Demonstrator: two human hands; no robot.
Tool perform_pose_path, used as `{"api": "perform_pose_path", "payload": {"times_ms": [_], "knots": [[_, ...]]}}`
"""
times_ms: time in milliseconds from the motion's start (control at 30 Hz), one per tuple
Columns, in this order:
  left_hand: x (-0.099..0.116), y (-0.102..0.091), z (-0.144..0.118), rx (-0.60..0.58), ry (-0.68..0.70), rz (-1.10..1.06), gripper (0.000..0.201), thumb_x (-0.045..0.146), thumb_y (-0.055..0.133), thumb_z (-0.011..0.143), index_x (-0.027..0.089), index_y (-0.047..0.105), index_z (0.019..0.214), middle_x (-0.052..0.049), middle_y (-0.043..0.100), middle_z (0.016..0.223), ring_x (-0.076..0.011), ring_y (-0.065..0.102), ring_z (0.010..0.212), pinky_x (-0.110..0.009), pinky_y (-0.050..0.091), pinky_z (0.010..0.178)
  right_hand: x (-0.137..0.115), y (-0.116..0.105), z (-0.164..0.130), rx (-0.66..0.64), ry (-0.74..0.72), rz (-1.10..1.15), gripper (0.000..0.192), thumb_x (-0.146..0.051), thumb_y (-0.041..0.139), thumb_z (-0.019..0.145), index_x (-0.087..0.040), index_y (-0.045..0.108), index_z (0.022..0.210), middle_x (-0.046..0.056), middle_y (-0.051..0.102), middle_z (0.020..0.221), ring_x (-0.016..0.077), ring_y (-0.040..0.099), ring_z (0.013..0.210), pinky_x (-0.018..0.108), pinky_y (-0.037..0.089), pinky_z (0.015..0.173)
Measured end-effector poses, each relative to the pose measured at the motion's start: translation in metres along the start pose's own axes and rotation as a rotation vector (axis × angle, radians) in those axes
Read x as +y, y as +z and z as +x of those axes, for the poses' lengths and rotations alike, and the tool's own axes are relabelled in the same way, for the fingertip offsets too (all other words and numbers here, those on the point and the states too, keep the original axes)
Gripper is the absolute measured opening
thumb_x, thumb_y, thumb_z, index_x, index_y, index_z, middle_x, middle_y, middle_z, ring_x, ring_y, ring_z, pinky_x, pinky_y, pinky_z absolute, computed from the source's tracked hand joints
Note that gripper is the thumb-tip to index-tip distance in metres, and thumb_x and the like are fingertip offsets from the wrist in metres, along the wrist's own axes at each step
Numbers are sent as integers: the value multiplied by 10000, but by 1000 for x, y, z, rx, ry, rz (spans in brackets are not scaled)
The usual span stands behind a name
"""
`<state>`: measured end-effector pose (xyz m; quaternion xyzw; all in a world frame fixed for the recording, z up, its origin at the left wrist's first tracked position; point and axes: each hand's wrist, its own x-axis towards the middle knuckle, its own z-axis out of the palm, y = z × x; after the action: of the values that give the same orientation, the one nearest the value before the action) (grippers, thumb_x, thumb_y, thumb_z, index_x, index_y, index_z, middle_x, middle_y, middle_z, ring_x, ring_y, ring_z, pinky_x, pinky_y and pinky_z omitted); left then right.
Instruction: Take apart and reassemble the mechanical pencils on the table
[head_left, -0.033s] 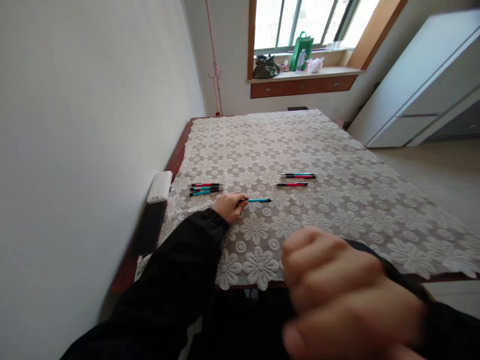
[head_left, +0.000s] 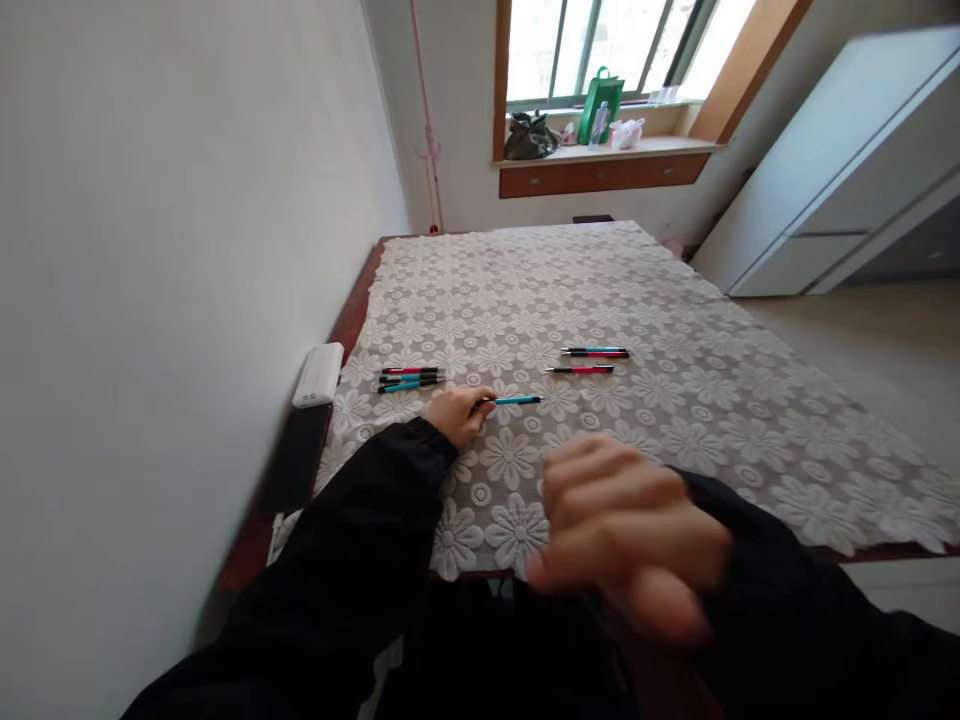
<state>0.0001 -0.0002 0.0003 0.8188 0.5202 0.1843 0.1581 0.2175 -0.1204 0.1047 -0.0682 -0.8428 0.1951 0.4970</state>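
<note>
Head view: left hand (head_left: 459, 414) pinching a teal pen (head_left: 516, 401) flat on the lace tablecloth (head_left: 675, 420), right hand (head_left: 626, 535) blurred, loosely curled, empty, near the table's edge.

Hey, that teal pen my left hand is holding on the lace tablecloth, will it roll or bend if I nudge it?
The teal pen looks thin, straight and rigid, so it probably won't bend. Its round barrel could roll, though the bumpy lace tablecloth would likely slow it. It seems light: the left hand pinches it by one end with just the fingertips.
</note>
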Motion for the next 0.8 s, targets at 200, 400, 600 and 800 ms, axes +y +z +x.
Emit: {"api": "perform_pose_path", "payload": {"times_ms": [200, 400, 600, 800], "knots": [[0, 1, 1, 28, -35, -12, 297, 385, 508, 995, 252, 727, 1146, -55, 748, 936, -220, 693, 877, -316, 514, 798, 158, -7, -24, -90, 243, -584, 227, -295, 512, 1044, -198, 707, 977, 60, 732, 887, 197, 624, 851, 357, 429, 815], [0, 0, 3, 23, -25, -71, 292, 358, 473, 1011, 237, 715, 1120, -33, 740, 864, -204, 678, 853, -305, 495, 796, 182, -10, -49, -317, 327, -639, 288, -327, 459, 1071, -201, 709, 1000, 66, 726, 940, 204, 598, 917, 365, 376, 873], [1, -1, 2, -11, 37, -91, 280, 361, 463, 1014, 242, 716, 1030, -24, 716, 830, -195, 668, 852, -300, 483, 778, 180, -10, -51, -449, 407, -542, 301, -349, 439, 1080, -198, 686, 998, 47, 714, 869, 177, 623, 833, 321, 368, 802], [2, -1, 2, 2, 71, 8, 330, 374, 433, 1027, 230, 703, 902, -40, 709, 845, -197, 641, 881, -298, 464, 765, 179, -6, -55, -462, 456, -525, 249, -335, 449, 1075, -204, 654, 1027, 55, 712, 933, 174, 635, 809, 283, 372, 701]]}}
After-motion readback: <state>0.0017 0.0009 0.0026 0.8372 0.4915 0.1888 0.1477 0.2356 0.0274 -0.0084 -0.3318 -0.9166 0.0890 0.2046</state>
